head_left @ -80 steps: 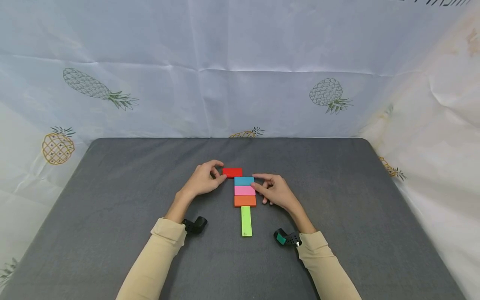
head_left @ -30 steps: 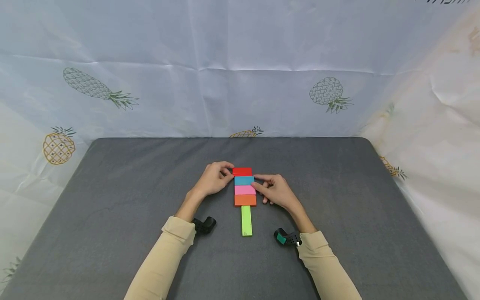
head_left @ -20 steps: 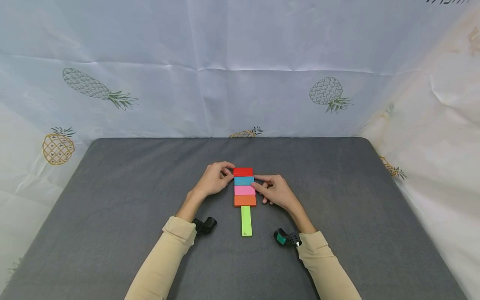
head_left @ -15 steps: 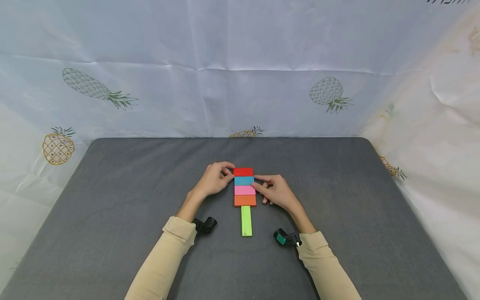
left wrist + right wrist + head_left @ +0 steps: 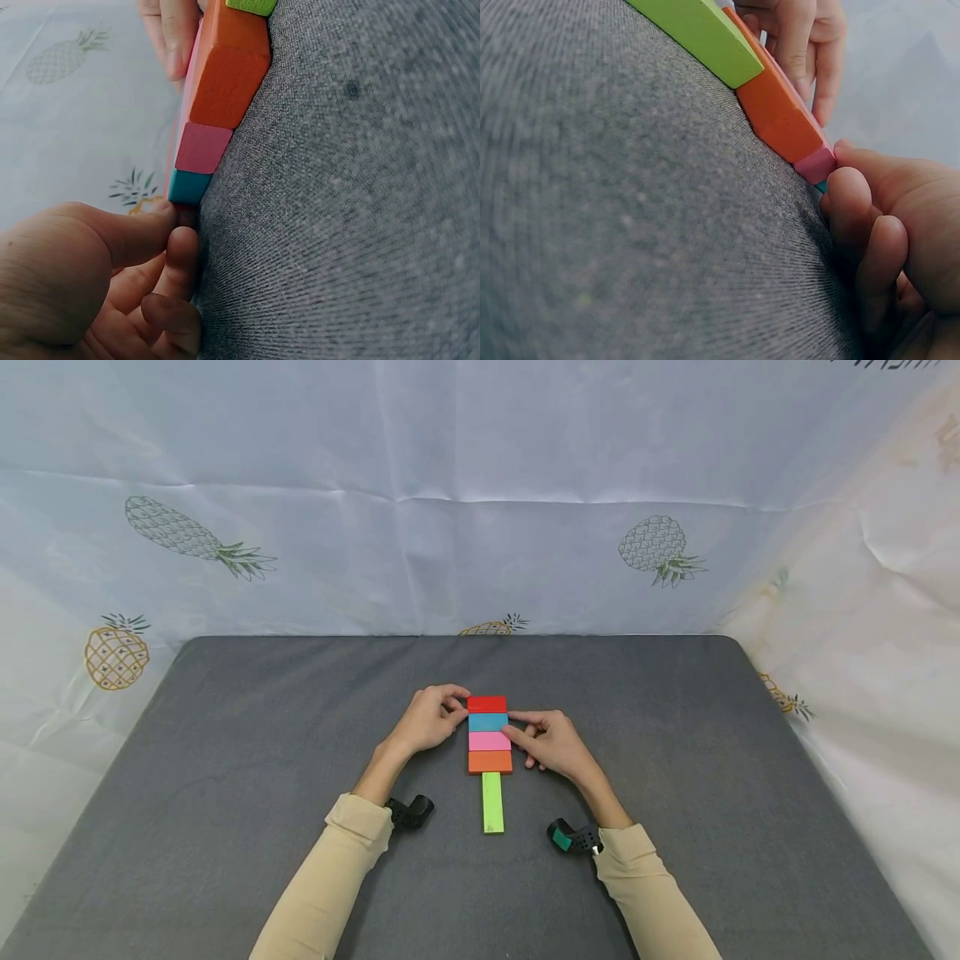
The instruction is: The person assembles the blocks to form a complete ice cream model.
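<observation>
In the head view a red wooden block (image 5: 487, 704) lies at the far end of a column, flush with a blue block (image 5: 488, 722). Below follow a pink block (image 5: 488, 741), an orange block (image 5: 490, 762) and a green block (image 5: 492, 803) set lengthwise like a stem. My left hand (image 5: 428, 717) holds the red block's left end between thumb and index finger. At the opposite side my right hand (image 5: 551, 742) has thumb and index finger at the blue block's right end, the thumb right by the pink block. The left wrist view shows red mostly hidden behind the left fingers.
Dark grey cloth covers the table (image 5: 300, 710). Behind it and at the sides hangs a white curtain (image 5: 420, 527) printed with pineapples. Black wrist cameras stick out inward from both wrists, the left camera (image 5: 411, 811) and the right camera (image 5: 573, 837).
My left hand has slid the red block to the right, from overhanging on the left to lining up above the blue block. The right hand stays put; almost no motion in the last second.
</observation>
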Demonstrator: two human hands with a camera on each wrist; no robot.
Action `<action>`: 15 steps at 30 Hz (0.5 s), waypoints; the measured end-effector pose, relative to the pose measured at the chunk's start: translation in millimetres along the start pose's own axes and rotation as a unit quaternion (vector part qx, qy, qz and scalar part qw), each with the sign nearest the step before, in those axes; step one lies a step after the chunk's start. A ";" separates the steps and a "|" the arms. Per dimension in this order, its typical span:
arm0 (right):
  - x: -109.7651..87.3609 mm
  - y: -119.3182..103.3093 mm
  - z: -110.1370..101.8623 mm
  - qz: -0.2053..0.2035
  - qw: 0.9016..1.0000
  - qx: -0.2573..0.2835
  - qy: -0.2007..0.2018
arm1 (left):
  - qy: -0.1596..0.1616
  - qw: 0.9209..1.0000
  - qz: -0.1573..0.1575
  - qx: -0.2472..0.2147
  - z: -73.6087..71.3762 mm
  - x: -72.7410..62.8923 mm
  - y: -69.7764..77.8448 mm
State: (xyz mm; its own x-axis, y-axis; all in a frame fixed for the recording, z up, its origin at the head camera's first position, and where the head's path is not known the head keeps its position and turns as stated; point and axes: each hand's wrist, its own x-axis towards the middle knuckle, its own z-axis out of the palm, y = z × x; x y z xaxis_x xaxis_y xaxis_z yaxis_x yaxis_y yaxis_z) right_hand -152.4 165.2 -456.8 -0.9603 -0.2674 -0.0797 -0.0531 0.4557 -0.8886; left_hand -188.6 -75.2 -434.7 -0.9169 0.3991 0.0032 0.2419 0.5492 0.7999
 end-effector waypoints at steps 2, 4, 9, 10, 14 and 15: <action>0.2 0.8 0.2 0.000 1.000 -0.005 0.000 | 0.000 1.000 0.001 -0.002 0.2 -0.1 -0.2; 0.6 1.4 0.1 -0.002 1.000 -0.007 0.000 | 0.000 1.000 0.003 -0.003 0.4 -0.2 -0.2; 1.4 2.1 0.0 -0.008 1.000 -0.009 0.003 | 0.002 1.000 0.008 -0.005 0.6 -0.7 -0.3; 1.4 2.1 0.1 -0.009 1.000 -0.010 0.004 | 0.003 1.000 0.009 -0.005 0.7 -0.8 -0.3; 1.0 0.9 -0.2 -0.010 1.000 -0.014 0.005 | 0.003 1.000 0.007 -0.005 1.1 -1.2 -0.6; 0.9 0.8 -0.2 -0.010 1.000 -0.015 0.004 | 0.004 1.000 0.007 -0.006 1.2 -1.3 -0.7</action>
State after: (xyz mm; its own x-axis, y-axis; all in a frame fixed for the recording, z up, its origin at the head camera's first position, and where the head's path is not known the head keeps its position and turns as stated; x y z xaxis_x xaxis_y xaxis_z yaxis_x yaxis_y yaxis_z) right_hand -153.4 165.5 -457.4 -0.9611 -0.2701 -0.0578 -0.0811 0.4757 -0.8759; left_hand -187.2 -75.2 -436.0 -0.9160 0.4008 0.0182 0.2504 0.5357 0.8064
